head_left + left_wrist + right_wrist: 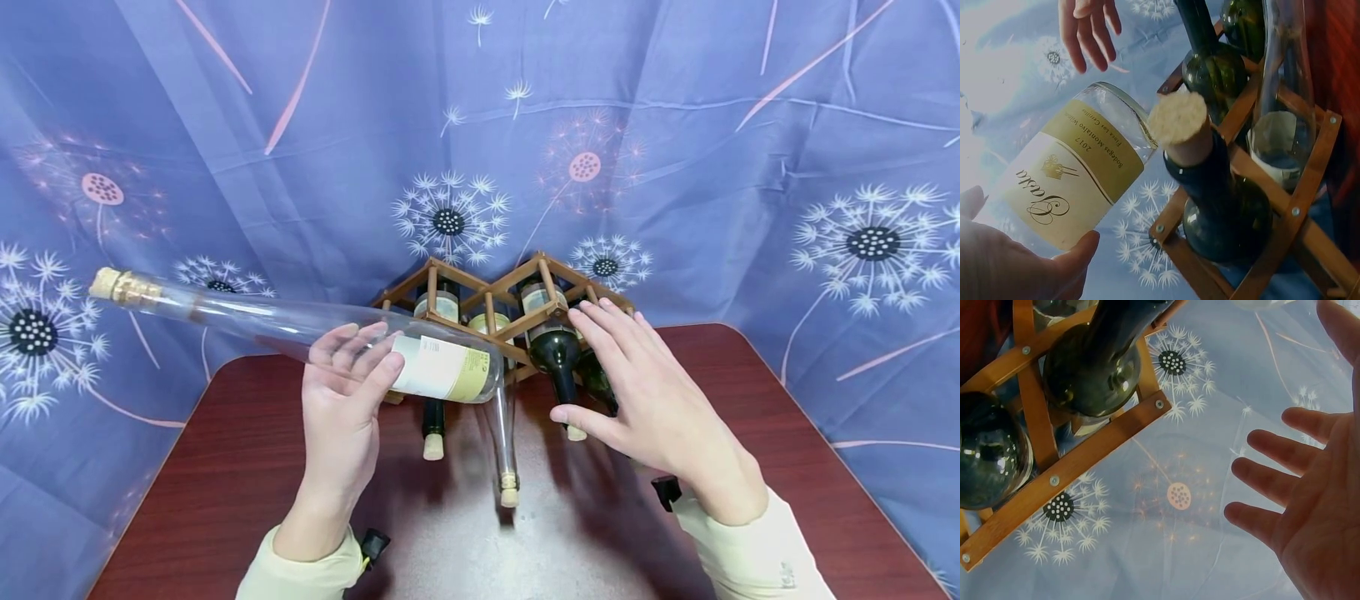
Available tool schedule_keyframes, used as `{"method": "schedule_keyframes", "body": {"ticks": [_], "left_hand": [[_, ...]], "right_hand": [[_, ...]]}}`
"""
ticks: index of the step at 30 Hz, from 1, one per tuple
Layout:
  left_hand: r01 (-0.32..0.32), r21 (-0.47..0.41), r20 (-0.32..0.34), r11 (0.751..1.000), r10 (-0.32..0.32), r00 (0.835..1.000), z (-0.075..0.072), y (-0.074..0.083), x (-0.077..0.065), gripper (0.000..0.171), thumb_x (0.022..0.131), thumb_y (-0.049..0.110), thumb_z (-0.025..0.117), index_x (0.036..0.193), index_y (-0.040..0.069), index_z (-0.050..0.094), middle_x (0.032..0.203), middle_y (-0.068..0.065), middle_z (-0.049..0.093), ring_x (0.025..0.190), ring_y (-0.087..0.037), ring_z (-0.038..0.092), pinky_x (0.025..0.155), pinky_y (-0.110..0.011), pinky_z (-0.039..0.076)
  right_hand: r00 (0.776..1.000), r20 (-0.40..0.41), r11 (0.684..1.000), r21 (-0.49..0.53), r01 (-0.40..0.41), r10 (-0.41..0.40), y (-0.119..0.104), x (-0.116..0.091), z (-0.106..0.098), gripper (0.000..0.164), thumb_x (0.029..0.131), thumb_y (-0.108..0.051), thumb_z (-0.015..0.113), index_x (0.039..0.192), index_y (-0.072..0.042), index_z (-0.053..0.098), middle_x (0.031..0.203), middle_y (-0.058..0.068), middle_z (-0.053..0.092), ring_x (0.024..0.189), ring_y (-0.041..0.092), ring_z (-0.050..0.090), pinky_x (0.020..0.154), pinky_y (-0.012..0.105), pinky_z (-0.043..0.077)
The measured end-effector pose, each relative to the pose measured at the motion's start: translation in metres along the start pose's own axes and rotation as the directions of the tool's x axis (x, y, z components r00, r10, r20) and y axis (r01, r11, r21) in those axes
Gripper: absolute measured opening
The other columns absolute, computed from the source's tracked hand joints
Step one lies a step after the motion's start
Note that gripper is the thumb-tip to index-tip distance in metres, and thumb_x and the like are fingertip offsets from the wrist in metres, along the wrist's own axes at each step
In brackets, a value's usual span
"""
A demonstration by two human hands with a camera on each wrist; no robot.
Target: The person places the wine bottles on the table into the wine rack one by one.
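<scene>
My left hand grips a clear glass wine bottle around its body near the base. The bottle lies almost level in front of the rack, its corked neck pointing left and its base to the right. In the left wrist view its white and gold label faces the camera. My right hand holds nothing; its fingers are extended, and in the head view it overlaps the right side of the wooden wine rack. The right wrist view shows that hand's fingers spread apart from the rack.
Several corked bottles lie in the rack with necks toward me: a dark one at left, a clear one in the middle, dark green ones at right. The rack stands on a red-brown table before a blue dandelion-print curtain.
</scene>
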State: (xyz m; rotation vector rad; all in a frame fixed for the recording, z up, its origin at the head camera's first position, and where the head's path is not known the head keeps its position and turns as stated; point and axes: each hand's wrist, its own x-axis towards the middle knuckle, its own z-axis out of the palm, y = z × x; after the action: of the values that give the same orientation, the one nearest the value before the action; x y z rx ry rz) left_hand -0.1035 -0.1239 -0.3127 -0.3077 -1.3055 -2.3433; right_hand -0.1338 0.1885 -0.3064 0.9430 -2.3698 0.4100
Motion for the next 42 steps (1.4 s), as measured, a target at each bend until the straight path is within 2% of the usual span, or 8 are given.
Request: {"method": "schedule_keyframes", "body": {"ticks": [9,16,24,32,42], "left_hand": [[0.022,-0.020,0.015,1.000,-0.022,1.000,0.008,-0.007,-0.004,0.052,0.085,-0.020,0.061,0.126,0.007,0.045,0.126,-0.021,0.056,0.121,-0.041,0.056,0.094,-0.038,0.051],[0.021,-0.047,0.042,0.999,-0.019,0.999,0.014,-0.012,-0.007,0.054,0.083,-0.022,0.061,0.126,0.007,0.046,0.125,-0.020,0.058,0.122,-0.043,0.055,0.097,-0.042,0.048],[0.040,-0.062,0.055,0.997,-0.036,0.998,0.021,-0.018,-0.012,0.055,0.082,-0.023,0.061,0.126,0.008,0.045,0.128,-0.021,0.055,0.123,-0.045,0.052,0.095,-0.039,0.050],[0.058,-0.047,0.083,0.997,-0.054,0.995,0.028,-0.022,-0.017,0.056,0.082,-0.021,0.062,0.127,0.007,0.044,0.130,-0.023,0.052,0.124,-0.045,0.052,0.094,-0.039,0.051],[0.098,-0.066,0.108,0.993,-0.090,0.990,0.034,-0.026,-0.022,0.056,0.083,-0.018,0.064,0.127,0.010,0.045,0.132,-0.021,0.051,0.128,-0.045,0.049,0.093,-0.040,0.051]], "right_hand": [[1.000,0.000,0.999,0.023,0.031,-0.031,-0.008,0.005,0.003,0.100,0.080,-0.061,0.072,0.156,-0.010,0.033,0.158,0.009,0.033,0.145,0.033,0.028,0.115,0.054,0.020],[0.997,0.007,0.997,0.032,0.071,-0.072,-0.015,0.009,0.010,0.100,0.081,-0.064,0.069,0.155,-0.007,0.034,0.159,0.009,0.030,0.143,0.034,0.031,0.116,0.050,0.020],[0.993,-0.011,0.991,0.054,0.119,-0.118,-0.025,0.015,0.015,0.100,0.082,-0.062,0.070,0.155,-0.005,0.033,0.158,0.011,0.032,0.142,0.032,0.033,0.115,0.050,0.024],[0.992,-0.029,0.988,0.083,0.127,-0.125,-0.031,0.018,0.017,0.101,0.081,-0.059,0.073,0.156,-0.005,0.033,0.157,0.009,0.034,0.144,0.028,0.031,0.115,0.047,0.025],[0.994,-0.014,0.989,0.101,0.111,-0.111,-0.035,0.020,0.021,0.099,0.081,-0.057,0.074,0.157,-0.010,0.031,0.155,0.007,0.036,0.140,0.027,0.036,0.115,0.040,0.026]]}}
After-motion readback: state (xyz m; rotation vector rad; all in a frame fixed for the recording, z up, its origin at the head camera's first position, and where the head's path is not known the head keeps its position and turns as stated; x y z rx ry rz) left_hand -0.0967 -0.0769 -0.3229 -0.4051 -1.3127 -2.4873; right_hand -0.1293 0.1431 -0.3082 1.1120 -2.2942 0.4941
